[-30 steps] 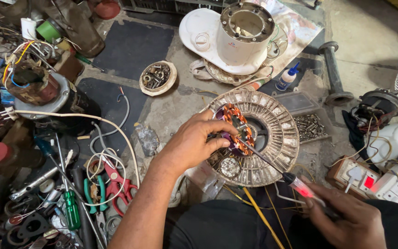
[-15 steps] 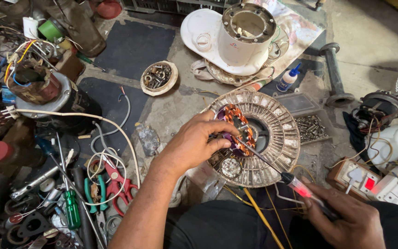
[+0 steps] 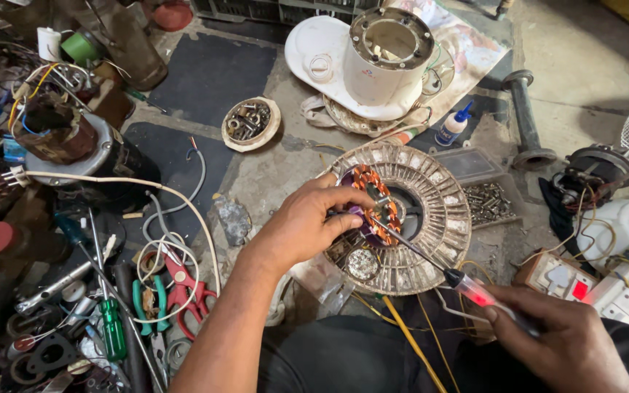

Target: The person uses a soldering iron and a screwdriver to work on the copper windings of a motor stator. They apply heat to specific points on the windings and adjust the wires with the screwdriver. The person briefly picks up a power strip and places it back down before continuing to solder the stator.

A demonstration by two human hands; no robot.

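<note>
L hand (image 3: pixel 307 225) fingers clamped on copper stator (image 3: pixel 373 204), R hand (image 3: pixel 569 342) gripping tester screwdriver (image 3: pixel 438 269), tip at windings

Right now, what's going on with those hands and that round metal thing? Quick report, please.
Left hand pinching the copper winding in the round ribbed housing. Right hand holding a red-handled tester screwdriver, tip at the winding. Nothing lies between hands and housing.

The stator (image 3: pixel 374 204) sits in the finned housing (image 3: pixel 431 218) — screw dish (image 3: pixel 250 122) behind-left, scissors (image 3: pixel 183 291) front-left.
</note>
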